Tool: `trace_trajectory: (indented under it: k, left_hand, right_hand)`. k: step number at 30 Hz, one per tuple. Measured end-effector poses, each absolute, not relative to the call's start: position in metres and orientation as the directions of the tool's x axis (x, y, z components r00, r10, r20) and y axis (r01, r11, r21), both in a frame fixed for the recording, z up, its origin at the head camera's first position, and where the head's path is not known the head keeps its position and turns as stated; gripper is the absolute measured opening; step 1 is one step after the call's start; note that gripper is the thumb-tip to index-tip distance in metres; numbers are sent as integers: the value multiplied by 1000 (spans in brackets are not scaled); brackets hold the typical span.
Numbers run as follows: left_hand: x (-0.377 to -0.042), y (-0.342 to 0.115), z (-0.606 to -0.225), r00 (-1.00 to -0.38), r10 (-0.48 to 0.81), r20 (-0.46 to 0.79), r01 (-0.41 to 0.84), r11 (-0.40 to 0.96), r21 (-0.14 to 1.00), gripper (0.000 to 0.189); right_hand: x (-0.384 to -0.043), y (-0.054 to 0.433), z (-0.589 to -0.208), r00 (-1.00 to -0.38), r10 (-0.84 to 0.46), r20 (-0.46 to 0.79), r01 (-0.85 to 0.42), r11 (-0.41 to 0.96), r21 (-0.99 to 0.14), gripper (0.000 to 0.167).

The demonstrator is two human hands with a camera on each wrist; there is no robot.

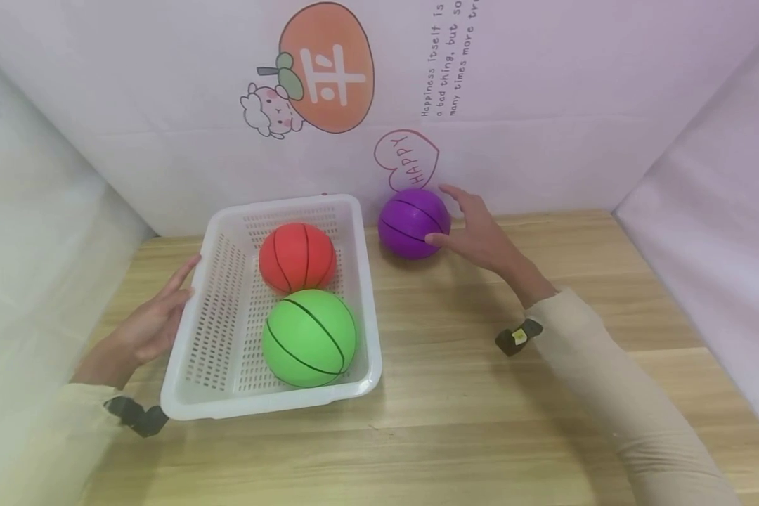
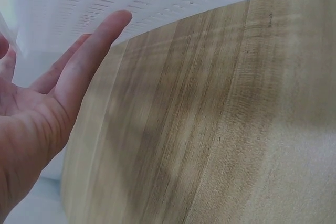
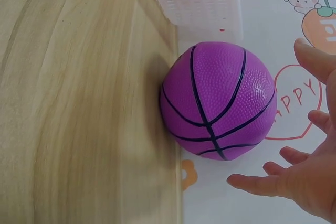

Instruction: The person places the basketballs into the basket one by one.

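A white slatted plastic basket (image 1: 272, 404) stands on the table, with a red mini basketball (image 1: 297, 256) and a green mini basketball (image 1: 308, 337) inside. My left hand (image 1: 148, 327) is at the basket's left side, its fingers extended against the wall near the rim. In the left wrist view that hand's fingers (image 2: 86, 66) lie straight along the slatted side. A purple mini basketball (image 1: 411, 221) sits on the table right of the basket, by the back wall. Over its right side my right hand (image 1: 481, 235) spreads thumb and fingers; the right wrist view shows a gap between them and the ball.
The wooden table (image 1: 455, 414) ends at a white cloth backdrop (image 1: 537, 84) printed with cartoons and lettering. White cloth also hangs at the left and right sides. Each wrist wears a small dark camera, such as the right wrist camera (image 1: 517, 337).
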State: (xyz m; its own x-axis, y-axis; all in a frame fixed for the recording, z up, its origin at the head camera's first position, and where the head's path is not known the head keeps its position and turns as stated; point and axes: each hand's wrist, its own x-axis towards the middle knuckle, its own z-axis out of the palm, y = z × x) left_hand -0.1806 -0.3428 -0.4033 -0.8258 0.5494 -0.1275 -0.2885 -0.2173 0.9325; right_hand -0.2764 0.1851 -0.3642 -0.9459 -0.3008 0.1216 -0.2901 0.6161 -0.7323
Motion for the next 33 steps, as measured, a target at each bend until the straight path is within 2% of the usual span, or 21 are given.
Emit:
trace_trajectory:
  k: [11, 22, 33]
  left_hand:
    - [-182, -345, -404, -826, 549, -125, -282, -211, 936, 60]
    - [-183, -345, -405, -824, 556, -111, -275, -220, 936, 61]
    - [-182, -345, -406, -829, 550, -106, -270, -225, 936, 61]
  right_hand:
    - [-281, 197, -379, -947, -306, 97, -263, 567, -781, 97]
    - [-281, 200, -389, -939, -332, 91, -252, 485, -837, 109]
    - [-285, 195, -400, -948, -318, 23, -160, 411, -898, 109]
